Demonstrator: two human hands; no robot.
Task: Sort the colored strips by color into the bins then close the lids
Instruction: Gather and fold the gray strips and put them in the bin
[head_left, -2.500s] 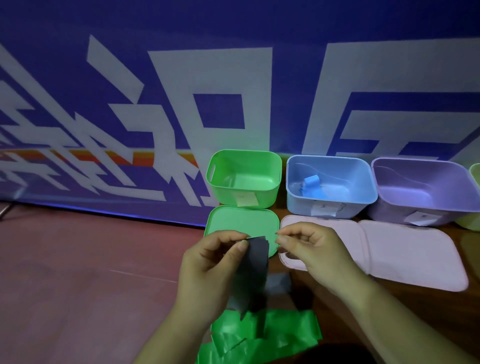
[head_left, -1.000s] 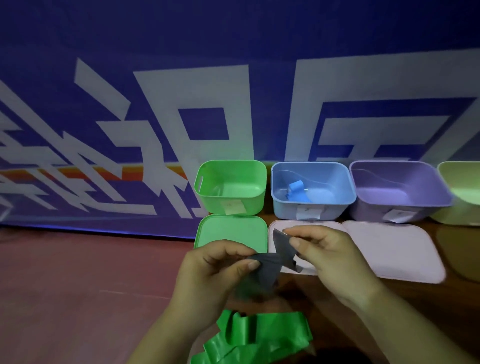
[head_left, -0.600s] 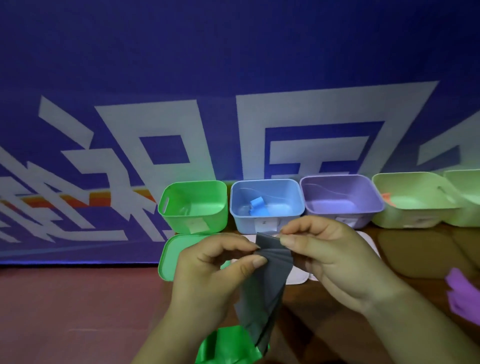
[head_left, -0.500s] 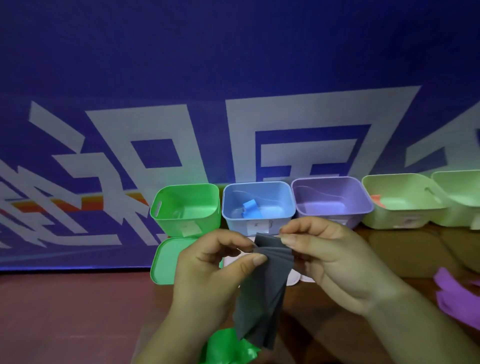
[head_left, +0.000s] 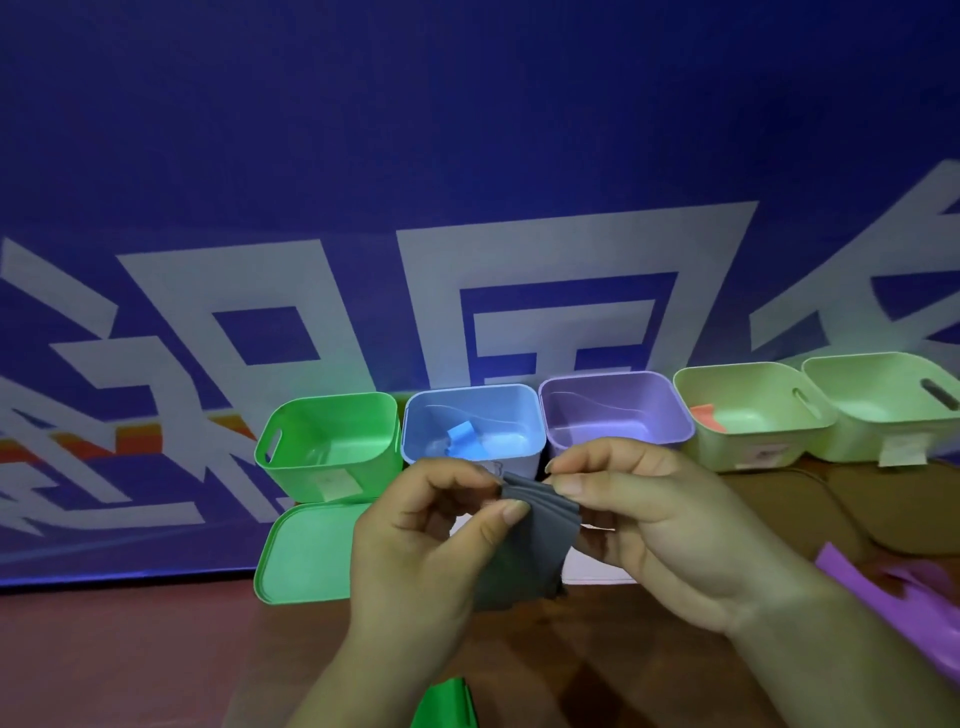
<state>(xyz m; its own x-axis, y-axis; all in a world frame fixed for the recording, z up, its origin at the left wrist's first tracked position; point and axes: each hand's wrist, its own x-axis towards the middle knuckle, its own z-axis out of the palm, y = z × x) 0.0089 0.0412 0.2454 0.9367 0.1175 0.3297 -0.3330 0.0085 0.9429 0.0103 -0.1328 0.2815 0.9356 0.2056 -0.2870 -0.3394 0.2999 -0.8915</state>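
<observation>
Grey strip (head_left: 535, 540), folded into a few layers, hangs in the air between your two hands, above the middle of the tabletop (head_left: 156, 665) and nearer its front edge. Your left hand (head_left: 415, 540) pinches the strip's upper left corner between thumb and forefinger. Your right hand (head_left: 660, 525) pinches the upper right corner, fingers curled over the fold. From that pinched top edge the strip's long axis runs downward and toward you, and its free end dangles between your palms. Both hands are equally close to it.

Beyond your hands, open bins line the far edge of the tabletop. From the left they are a green bin (head_left: 311, 467), a blue bin (head_left: 470, 391) holding a blue strip (head_left: 462, 436), a purple bin (head_left: 618, 410), and two pale green bins (head_left: 748, 415), the first holding a red strip (head_left: 706, 418). A green lid (head_left: 306, 556) lies flat just in front of the green bin. A pale lid (head_left: 592, 569) lies mostly hidden under your hands. Purple strips (head_left: 883, 587) rest by the right edge, and green strips (head_left: 447, 706) peek in at the front edge. A blue and white banner (head_left: 467, 156) hangs behind the bins.

No grey bin is in view and the bin labels are too small to read. The strip probably belongs in a pale bin to the right, which your right hand is nearer to.
</observation>
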